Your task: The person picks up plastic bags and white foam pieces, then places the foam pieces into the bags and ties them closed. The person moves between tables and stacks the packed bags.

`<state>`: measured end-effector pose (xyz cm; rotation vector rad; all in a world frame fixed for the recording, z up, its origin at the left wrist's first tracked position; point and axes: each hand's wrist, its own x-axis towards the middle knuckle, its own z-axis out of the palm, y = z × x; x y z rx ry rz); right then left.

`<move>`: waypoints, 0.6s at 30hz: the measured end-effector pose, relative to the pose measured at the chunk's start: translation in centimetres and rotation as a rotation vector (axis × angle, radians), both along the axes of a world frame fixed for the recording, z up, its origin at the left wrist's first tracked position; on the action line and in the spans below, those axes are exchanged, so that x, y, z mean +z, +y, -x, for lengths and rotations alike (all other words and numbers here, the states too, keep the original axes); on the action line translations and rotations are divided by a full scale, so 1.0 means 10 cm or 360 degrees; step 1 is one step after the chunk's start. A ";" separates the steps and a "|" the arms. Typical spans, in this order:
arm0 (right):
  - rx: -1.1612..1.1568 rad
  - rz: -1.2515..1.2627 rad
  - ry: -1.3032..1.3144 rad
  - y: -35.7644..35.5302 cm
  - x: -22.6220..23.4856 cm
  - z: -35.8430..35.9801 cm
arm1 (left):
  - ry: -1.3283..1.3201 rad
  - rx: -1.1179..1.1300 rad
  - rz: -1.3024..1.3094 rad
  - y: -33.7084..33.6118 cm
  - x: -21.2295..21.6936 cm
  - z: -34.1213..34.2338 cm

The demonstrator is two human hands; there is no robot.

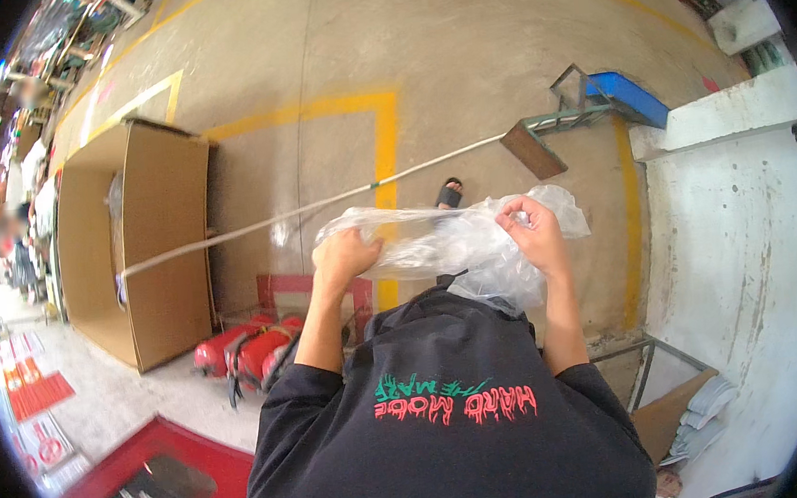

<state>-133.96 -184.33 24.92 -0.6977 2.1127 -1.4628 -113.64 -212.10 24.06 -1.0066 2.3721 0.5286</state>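
A clear, crumpled plastic bag (472, 234) is stretched between my two hands in front of my chest. My left hand (345, 256) is closed round its left end, where the film is pulled into a taut band. On the other side my right hand (533, 229) pinches the film between thumb and fingers, and loose folds of the bag hang below and beyond it. Part of my sandalled foot (450, 193) shows just past the bag's upper edge.
A tall cardboard box (168, 239) stands at left, a long pale pole (320, 204) reaching from it toward a metal frame beside a blue bin (628, 98). Red fire extinguishers (252, 349) sit near my left elbow. A white wall (723, 214) runs along the right.
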 end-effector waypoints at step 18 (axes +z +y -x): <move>0.0964 0.2016 -0.1338 -3.89 0.80 4.81 | 0.1763 0.0846 -0.1734 -2.63 -0.44 4.04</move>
